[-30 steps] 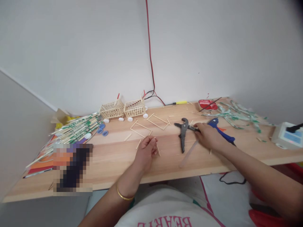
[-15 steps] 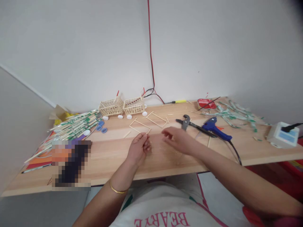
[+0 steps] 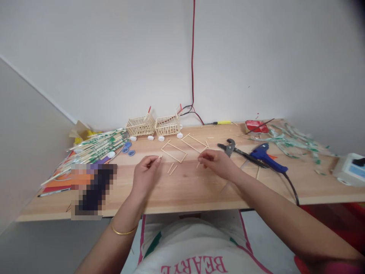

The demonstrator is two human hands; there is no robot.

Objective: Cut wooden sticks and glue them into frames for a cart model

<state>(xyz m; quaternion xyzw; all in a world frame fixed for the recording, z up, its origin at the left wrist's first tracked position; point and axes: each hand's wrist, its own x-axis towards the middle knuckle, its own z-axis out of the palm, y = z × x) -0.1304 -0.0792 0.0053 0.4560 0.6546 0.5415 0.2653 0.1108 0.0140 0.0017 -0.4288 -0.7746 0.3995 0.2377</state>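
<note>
Gently: your left hand pinches a short stick in its grip, your right hand a second stick, at 3 o'clock from it. Hold near the ends, I think, against slipping.

Right hand left the black cutter, came to the middle pinching a short stick, left hand shifted leftward, two loose sticks dropped on the surface between the hands

Stick frames central on the table, stick carts behind them, pliers and glue gun rightward.
</note>
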